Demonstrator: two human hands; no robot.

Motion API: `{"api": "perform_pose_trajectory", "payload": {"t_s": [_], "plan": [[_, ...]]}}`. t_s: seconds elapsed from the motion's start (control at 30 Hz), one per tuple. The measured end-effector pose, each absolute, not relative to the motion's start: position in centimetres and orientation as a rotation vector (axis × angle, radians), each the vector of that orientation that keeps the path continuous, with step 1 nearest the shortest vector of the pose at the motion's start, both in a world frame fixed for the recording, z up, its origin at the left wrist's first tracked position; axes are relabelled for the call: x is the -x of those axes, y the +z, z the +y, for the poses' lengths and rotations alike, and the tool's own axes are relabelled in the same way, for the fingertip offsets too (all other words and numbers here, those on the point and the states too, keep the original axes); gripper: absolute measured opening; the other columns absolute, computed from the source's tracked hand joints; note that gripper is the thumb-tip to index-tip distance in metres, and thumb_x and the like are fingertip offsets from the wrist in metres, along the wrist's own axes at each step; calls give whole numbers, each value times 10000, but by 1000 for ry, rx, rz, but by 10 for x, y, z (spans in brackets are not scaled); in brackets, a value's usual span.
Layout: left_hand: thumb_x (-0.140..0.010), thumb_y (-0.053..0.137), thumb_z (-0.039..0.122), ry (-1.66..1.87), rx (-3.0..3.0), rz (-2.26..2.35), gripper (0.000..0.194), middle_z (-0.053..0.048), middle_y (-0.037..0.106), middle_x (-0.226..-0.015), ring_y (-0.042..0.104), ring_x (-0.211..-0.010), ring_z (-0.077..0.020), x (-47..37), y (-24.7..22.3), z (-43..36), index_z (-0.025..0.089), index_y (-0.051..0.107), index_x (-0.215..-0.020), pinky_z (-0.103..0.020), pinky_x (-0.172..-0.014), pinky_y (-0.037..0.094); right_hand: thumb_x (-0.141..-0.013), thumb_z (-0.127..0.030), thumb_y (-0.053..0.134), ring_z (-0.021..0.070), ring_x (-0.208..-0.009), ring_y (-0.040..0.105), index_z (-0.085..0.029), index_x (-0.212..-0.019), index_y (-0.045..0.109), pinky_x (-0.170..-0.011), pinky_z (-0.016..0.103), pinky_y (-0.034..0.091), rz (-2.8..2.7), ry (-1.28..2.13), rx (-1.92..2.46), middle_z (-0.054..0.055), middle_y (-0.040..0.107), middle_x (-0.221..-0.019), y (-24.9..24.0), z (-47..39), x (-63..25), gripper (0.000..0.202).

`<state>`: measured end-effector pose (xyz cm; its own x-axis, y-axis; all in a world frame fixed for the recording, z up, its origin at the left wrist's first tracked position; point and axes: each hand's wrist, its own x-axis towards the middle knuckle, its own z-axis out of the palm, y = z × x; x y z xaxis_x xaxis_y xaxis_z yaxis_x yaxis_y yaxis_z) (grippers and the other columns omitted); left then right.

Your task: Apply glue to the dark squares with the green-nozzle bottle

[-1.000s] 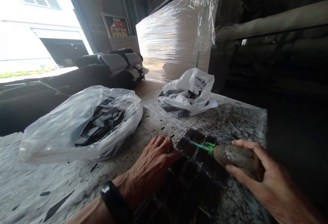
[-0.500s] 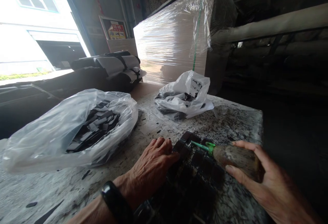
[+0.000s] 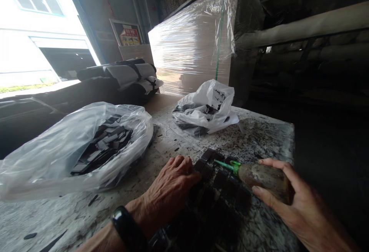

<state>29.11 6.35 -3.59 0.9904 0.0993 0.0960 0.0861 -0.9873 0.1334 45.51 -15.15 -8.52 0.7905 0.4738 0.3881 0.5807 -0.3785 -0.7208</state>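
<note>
My left hand [image 3: 170,185], with a black band at the wrist, presses down on the left side of a dark sheet of small black rectangular pieces [image 3: 221,194] lying on the worktable [image 3: 268,136]. My right hand [image 3: 300,206] grips the brown wooden handle of a tool [image 3: 263,179]. The tool's green tip rests on the far part of the sheet, just right of my left fingers. The near part of the sheet is in shadow.
A large clear plastic bag [image 3: 57,152] with several loose black pieces sits at the left. A smaller white bag [image 3: 210,109] with black pieces lies behind the sheet. A shrink-wrapped pallet stack [image 3: 193,40] and rolled dark material [image 3: 123,75] stand beyond. The table's right edge drops into darkness.
The view has drifted slightly, so the bags sit further left. Both hands keep their hold; the tool tip has barely shifted on the sheet.
</note>
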Motion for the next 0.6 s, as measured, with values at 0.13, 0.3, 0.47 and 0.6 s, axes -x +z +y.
{"api": "perform_pose_trajectory", "payload": {"t_s": [0.13,0.3,0.47,0.6], "plan": [[-814,467,62,143,-2997,144,323,-12,495,-947,406,-893,-208,-291,-35,65,308,602,-974,-379,-794,333,-729,-521,595,238,-992,627,-305,-1074,560,-785,334,533,-745,-138,2042,7,648,-1113,-81,-150,-455,408],[-805,447,53,139,-2987,157,343,-17,496,-967,408,-900,-210,-288,-36,66,302,608,-979,-382,-801,340,-732,-506,605,259,-1008,618,-296,-1081,553,-788,359,529,-742,-156,2048,25,628,-1159,-83,-148,-462,411],[-775,463,32,137,-2983,163,368,-11,496,-964,408,-904,-207,-288,-38,66,303,603,-982,-374,-794,338,-749,-484,612,271,-1057,596,-277,-1086,550,-777,341,537,-759,-182,2030,44,609,-1192,-87,-146,-467,401],[-763,479,33,122,-2981,163,376,-8,498,-966,408,-901,-206,-289,-39,67,308,602,-988,-378,-795,336,-736,-500,620,273,-1037,607,-282,-1104,549,-755,343,543,-734,-170,2040,44,618,-1177,-86,-146,-468,434]]}}
